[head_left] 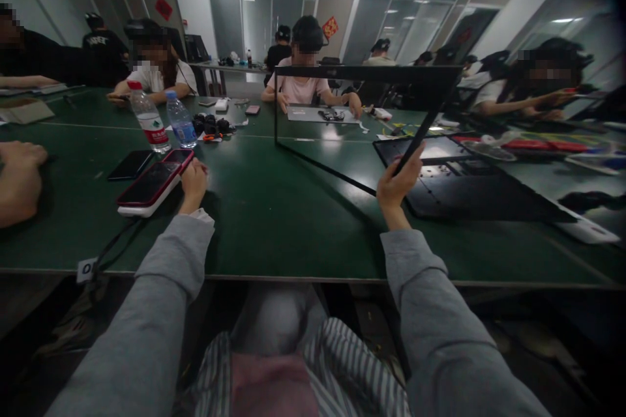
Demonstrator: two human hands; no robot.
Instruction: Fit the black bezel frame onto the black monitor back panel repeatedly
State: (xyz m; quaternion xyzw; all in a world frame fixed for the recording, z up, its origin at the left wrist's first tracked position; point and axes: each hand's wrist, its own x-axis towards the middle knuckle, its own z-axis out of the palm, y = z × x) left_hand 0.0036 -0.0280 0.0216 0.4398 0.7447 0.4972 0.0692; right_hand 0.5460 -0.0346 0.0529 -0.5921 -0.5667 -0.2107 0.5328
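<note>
My right hand (pixel 398 184) grips one side of a thin black rectangular frame (pixel 325 172), which it holds up and tilted above the green table (pixel 254 234). Through the frame's opening the tabletop and a person opposite show. My left hand (pixel 194 184) rests with curled fingers against the right edge of a phone in a red case (pixel 156 177), lying on a white block (pixel 137 210); whether the fingers grip it is unclear. Just right of my right hand, a large black panel (pixel 469 192) lies flat on the table.
Two water bottles (pixel 182 120) stand behind the phone, and a dark flat phone (pixel 131 165) lies left of it. Another person's arm (pixel 19 182) rests at the far left. Red and clear wrapped items (pixel 523 143) lie at the right. Several people sit across the table.
</note>
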